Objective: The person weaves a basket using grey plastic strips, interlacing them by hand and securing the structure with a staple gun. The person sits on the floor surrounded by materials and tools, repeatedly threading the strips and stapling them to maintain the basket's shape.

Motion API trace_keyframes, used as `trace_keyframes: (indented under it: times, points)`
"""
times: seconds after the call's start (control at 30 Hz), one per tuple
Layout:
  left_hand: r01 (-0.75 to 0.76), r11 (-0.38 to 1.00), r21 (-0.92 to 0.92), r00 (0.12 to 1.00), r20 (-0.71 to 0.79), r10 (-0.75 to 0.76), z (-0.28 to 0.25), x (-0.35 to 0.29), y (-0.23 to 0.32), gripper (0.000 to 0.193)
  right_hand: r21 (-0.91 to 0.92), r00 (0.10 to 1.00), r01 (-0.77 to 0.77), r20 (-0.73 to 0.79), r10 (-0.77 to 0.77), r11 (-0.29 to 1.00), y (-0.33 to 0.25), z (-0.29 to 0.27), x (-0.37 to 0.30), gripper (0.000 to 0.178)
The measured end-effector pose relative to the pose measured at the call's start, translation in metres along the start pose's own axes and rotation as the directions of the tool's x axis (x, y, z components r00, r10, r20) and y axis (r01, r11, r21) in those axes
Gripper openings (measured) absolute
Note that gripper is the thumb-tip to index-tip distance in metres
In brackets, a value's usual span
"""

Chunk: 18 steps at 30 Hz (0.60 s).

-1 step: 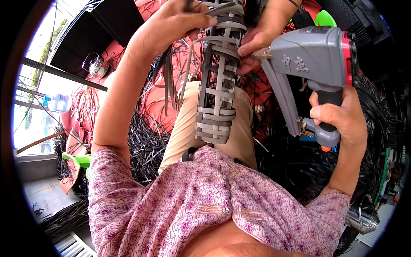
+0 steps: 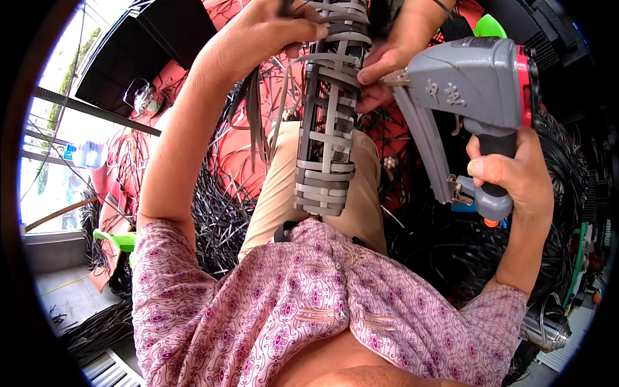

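Observation:
A long frame (image 2: 331,155) wound with flat grey plastic strips runs up between my legs, its near end close to my waist. At its upper left, my left hand (image 2: 274,29) is closed on a grey strip (image 2: 316,13), thumb pointing at the weave. Loose ends hang below that hand. My right hand (image 2: 516,169) wraps the black handle of a grey air stapler (image 2: 461,84). Its nose points left, beside another person's hand (image 2: 382,68), which touches the right side of the frame. That hand partly hides the stapler's tip, so contact with the frame cannot be told.
Heaps of dark strips (image 2: 219,206) lie on both sides over red sheeting (image 2: 248,184). A metal kettle (image 2: 147,100) and black panels (image 2: 138,55) are at the upper left. Green plastic (image 2: 116,240) shows at left, and a steel flask (image 2: 547,326) at lower right.

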<state>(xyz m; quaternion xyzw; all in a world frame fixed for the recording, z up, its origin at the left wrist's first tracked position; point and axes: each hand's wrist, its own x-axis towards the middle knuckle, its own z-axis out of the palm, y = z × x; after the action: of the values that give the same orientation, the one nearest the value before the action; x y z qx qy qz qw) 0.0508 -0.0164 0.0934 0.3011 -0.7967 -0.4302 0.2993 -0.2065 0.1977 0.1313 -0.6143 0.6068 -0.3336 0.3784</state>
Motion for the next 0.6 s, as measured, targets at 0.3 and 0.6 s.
trace_keyframes:
  times: [0.3, 0.6]
  points:
    - [-0.054, 0.998, 0.026, 0.996, 0.077, 0.051, 0.007, 0.006, -0.008, 0.016, 0.082, 0.997, -0.077, -0.026, 0.079, 0.994, -0.009, 0.001, 0.000, 0.021]
    - [-0.276, 0.865, 0.419, 0.961, 0.086, 0.265, 0.017, -0.005, -0.017, 0.016, 0.123, 0.997, -0.072, -0.006, 0.073, 0.990, -0.003, 0.002, 0.006, 0.022]
